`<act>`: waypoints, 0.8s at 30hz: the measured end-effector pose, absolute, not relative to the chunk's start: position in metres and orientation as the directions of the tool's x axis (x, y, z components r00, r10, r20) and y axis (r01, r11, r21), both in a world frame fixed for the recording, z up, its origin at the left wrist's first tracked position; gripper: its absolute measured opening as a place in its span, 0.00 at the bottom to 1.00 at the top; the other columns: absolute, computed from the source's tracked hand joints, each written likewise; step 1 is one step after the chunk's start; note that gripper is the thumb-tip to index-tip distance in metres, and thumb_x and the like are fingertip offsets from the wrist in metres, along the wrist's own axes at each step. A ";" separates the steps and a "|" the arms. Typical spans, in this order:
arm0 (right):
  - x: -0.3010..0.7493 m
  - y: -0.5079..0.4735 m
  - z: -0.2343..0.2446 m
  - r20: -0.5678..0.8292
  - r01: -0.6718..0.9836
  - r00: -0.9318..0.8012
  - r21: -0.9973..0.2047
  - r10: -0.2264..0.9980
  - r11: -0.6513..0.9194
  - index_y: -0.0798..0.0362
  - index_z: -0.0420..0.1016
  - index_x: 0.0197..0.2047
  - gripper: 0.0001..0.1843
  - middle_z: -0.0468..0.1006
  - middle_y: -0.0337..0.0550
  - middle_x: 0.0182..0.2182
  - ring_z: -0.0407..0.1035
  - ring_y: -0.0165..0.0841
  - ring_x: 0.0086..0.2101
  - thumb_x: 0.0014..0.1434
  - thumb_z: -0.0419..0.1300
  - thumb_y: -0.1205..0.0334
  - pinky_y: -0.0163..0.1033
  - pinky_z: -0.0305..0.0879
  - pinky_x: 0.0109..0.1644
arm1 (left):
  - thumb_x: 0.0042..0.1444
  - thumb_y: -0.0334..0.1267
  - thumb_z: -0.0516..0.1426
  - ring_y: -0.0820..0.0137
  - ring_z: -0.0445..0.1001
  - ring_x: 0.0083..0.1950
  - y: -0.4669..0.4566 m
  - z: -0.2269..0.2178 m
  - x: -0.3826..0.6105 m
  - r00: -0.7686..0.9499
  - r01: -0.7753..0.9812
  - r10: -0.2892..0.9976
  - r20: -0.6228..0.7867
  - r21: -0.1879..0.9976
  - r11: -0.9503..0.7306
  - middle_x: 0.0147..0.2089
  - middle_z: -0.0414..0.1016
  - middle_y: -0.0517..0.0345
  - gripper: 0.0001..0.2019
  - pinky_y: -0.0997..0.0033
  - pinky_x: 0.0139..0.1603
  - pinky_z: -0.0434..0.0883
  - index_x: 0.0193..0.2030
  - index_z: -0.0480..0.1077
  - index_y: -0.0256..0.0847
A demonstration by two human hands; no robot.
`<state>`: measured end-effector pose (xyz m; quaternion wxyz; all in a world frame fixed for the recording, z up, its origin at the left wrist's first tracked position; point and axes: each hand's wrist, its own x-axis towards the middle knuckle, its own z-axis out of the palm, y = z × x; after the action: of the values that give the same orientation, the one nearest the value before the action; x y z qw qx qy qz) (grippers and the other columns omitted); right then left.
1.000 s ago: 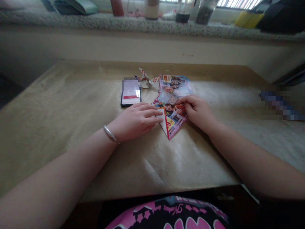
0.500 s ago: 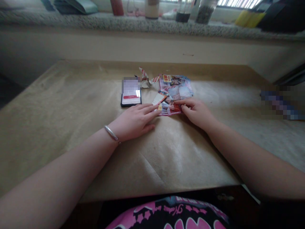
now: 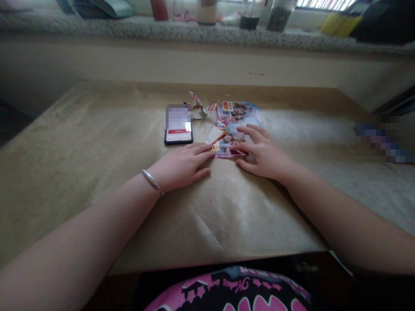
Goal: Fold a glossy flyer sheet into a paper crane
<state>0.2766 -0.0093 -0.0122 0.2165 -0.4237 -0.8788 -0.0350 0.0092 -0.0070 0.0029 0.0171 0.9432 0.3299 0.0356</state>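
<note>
On the head view, my left hand (image 3: 181, 166) lies flat and open, its fingertips (image 3: 207, 149) touching the near end of the folded glossy flyer (image 3: 231, 138) on the brown paper (image 3: 97, 185). My right hand (image 3: 264, 155) spreads wide, fingers resting on the flyer, gripping nothing. A phone (image 3: 178, 137) sits just left of the flyer, a twisted paper scrap (image 3: 197, 106) beyond it.

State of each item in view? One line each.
left hand, flat, fingertips at flyer's edge
right hand, spread, fingers on flyer
glossy flyer, folded, white-backed corner turned up
smartphone, face up, screen lit
silver bangle, on left wrist
twisted paper scrap, lying beside flyer
</note>
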 end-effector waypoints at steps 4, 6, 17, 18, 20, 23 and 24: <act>0.280 -0.005 -0.012 0.388 0.717 -0.615 -0.088 0.686 0.692 0.45 0.80 0.47 0.14 0.70 0.45 0.60 0.57 0.50 0.63 0.58 0.60 0.61 0.61 0.58 0.64 | 0.65 0.41 0.51 0.61 0.64 0.66 -0.007 0.003 0.010 0.768 0.631 0.637 0.067 0.098 -0.770 0.66 0.64 0.46 0.20 0.59 0.67 0.63 0.60 0.67 0.36; 0.281 -0.003 -0.011 0.375 0.681 -0.658 -0.072 0.653 0.728 0.45 0.81 0.46 0.12 0.74 0.44 0.56 0.61 0.47 0.60 0.61 0.58 0.60 0.58 0.61 0.63 | 0.65 0.40 0.51 0.61 0.65 0.65 -0.006 0.003 0.010 0.770 0.626 0.634 0.073 0.106 -0.772 0.66 0.65 0.47 0.19 0.60 0.67 0.63 0.59 0.67 0.36; 0.270 -0.011 -0.006 0.358 0.517 -0.734 -0.255 0.577 0.817 0.49 0.74 0.33 0.07 0.80 0.44 0.49 0.69 0.39 0.56 0.59 0.55 0.66 0.49 0.65 0.60 | 0.67 0.45 0.49 0.61 0.60 0.69 -0.009 0.003 0.012 0.800 0.594 0.599 0.032 0.099 -0.798 0.70 0.59 0.50 0.24 0.59 0.69 0.59 0.67 0.59 0.41; 0.269 -0.012 -0.006 0.349 0.505 -0.735 -0.290 0.581 0.813 0.49 0.72 0.32 0.07 0.80 0.45 0.50 0.68 0.39 0.57 0.58 0.55 0.68 0.49 0.65 0.60 | 0.66 0.45 0.50 0.61 0.59 0.70 -0.009 0.003 0.012 0.804 0.588 0.593 0.027 0.105 -0.802 0.70 0.59 0.51 0.24 0.59 0.70 0.57 0.67 0.59 0.41; 0.269 -0.013 -0.005 0.318 0.500 -0.729 -0.357 0.606 0.789 0.50 0.69 0.30 0.07 0.79 0.48 0.51 0.69 0.40 0.56 0.56 0.54 0.69 0.50 0.65 0.59 | 0.66 0.44 0.50 0.62 0.57 0.71 -0.010 0.003 0.013 0.812 0.579 0.584 0.014 0.114 -0.807 0.71 0.58 0.52 0.24 0.60 0.71 0.55 0.67 0.60 0.41; 0.270 -0.014 -0.003 0.250 0.532 -0.703 -0.437 0.666 0.726 0.50 0.65 0.29 0.07 0.80 0.50 0.50 0.74 0.40 0.48 0.56 0.51 0.69 0.47 0.67 0.52 | 0.66 0.44 0.50 0.62 0.54 0.72 -0.011 0.003 0.013 0.822 0.568 0.569 -0.027 0.114 -0.815 0.71 0.57 0.53 0.25 0.59 0.72 0.53 0.68 0.59 0.41; 0.271 -0.014 -0.002 0.230 0.552 -0.687 -0.452 0.689 0.701 0.50 0.64 0.28 0.07 0.80 0.49 0.49 0.74 0.39 0.45 0.55 0.50 0.69 0.45 0.67 0.49 | 0.66 0.44 0.50 0.61 0.53 0.72 -0.011 0.003 0.014 0.826 0.563 0.562 -0.039 0.113 -0.819 0.71 0.57 0.54 0.25 0.58 0.72 0.53 0.68 0.58 0.41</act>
<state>0.2707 -0.0135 -0.0021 0.1950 -0.3443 -0.9014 0.1761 0.0136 -0.0108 0.0032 0.0599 0.9537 0.2948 -0.0017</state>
